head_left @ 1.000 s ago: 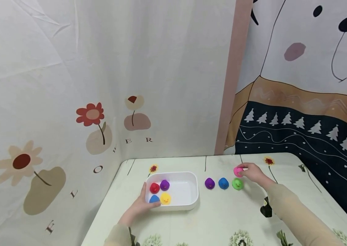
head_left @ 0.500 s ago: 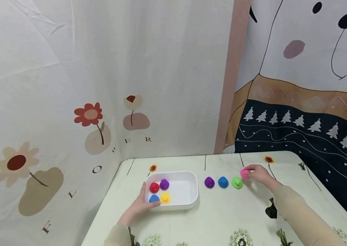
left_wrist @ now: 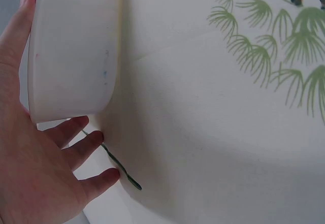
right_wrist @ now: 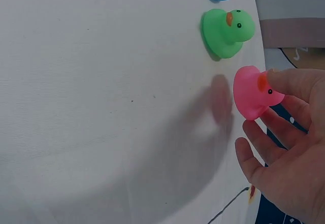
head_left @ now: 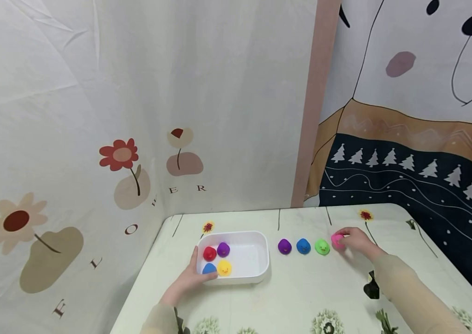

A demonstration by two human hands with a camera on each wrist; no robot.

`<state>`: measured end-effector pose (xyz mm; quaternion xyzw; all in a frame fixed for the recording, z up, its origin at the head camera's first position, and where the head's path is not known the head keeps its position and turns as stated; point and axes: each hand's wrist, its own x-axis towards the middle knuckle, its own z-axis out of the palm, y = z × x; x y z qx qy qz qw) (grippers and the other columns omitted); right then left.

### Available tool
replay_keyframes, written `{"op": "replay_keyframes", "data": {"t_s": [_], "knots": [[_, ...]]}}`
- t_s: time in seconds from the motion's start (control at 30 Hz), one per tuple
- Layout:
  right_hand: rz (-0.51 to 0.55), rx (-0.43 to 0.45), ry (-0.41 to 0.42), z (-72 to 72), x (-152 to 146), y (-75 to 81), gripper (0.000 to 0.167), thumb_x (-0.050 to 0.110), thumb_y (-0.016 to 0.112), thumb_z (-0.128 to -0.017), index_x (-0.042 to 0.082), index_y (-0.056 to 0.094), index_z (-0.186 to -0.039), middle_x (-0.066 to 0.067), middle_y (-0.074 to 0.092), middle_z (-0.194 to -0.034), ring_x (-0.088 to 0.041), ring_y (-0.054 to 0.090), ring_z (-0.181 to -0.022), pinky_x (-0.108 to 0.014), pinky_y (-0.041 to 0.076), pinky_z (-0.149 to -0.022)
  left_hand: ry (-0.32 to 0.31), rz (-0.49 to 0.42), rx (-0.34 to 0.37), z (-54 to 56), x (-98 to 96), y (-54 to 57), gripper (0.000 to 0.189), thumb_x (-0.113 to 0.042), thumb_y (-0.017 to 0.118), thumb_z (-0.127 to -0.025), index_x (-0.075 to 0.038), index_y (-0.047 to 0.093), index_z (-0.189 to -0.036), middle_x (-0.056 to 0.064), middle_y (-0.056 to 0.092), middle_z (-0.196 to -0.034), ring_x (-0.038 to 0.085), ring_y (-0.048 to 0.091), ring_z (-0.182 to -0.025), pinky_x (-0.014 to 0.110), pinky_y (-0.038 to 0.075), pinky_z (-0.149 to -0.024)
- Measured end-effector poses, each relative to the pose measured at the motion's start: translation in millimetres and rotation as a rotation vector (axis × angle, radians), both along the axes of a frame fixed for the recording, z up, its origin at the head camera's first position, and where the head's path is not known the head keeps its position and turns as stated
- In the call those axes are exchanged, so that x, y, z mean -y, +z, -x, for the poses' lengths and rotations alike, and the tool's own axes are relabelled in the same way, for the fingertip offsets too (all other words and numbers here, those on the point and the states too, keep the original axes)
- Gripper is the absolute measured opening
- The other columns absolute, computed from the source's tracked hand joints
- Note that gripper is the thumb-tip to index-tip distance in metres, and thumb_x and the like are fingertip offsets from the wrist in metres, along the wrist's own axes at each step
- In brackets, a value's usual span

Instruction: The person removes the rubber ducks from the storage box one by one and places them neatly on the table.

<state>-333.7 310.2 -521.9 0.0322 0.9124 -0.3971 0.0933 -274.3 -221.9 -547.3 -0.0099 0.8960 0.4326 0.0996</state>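
Observation:
My right hand (head_left: 357,240) pinches a pink rubber duck (right_wrist: 250,93) by its head, close over the table at the right end of a row. Beside it in that row stand a green duck (head_left: 322,247), a blue duck (head_left: 303,246) and a purple duck (head_left: 284,247). My left hand (head_left: 191,274) grips the left end of a white plastic tub (head_left: 246,280), thumb at the near rim and fingers round the end wall. Inside the tub's left half sit a red duck (head_left: 209,253), a purple duck (head_left: 223,249), a yellow duck (head_left: 224,268) and a partly hidden blue duck (head_left: 209,269).
A pale flower-printed cloth covers the table (head_left: 286,297). Behind and to the left hangs a white curtain (head_left: 236,116) with printed flowers. A bear-patterned cloth (head_left: 419,185) hangs at the right, beyond the table's edge.
My right hand has carried the pink duck rightward and down, from behind the green duck to beside it. My left hand keeps its grip on the tub.

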Motion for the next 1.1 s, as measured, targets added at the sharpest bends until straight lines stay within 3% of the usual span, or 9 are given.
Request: {"op": "replay_keyframes", "data": {"t_s": [0.6,1.1], "knots": [[0.017,-0.019,0.041,-3.0,-7,-12.0,0.036,0.006,0.063,-0.083,-0.013,0.059,-0.114,-0.031,0.056,-0.118,-0.041,0.052,-0.107,-0.056,0.042,-0.093,0.01,-0.01,0.014,-1.9,-1.5,1.2,0.122,-0.047,0.08,-0.076,-0.015,-0.006,-0.156,0.024,0.015,-0.158,0.05,0.019,-0.139,0.069,0.022,-0.106],[0.062,0.024,0.032,-6.1,-8,-17.3,0.035,0.004,0.06,-0.086,-0.014,0.057,-0.116,-0.018,0.063,-0.104,-0.028,0.056,-0.092,-0.048,0.047,-0.086,0.003,-0.007,0.012,-1.7,-0.4,1.1,0.12,-0.045,0.079,-0.077,-0.01,-0.005,-0.156,0.027,0.014,-0.157,0.051,0.018,-0.139,0.069,0.02,-0.106]]}}
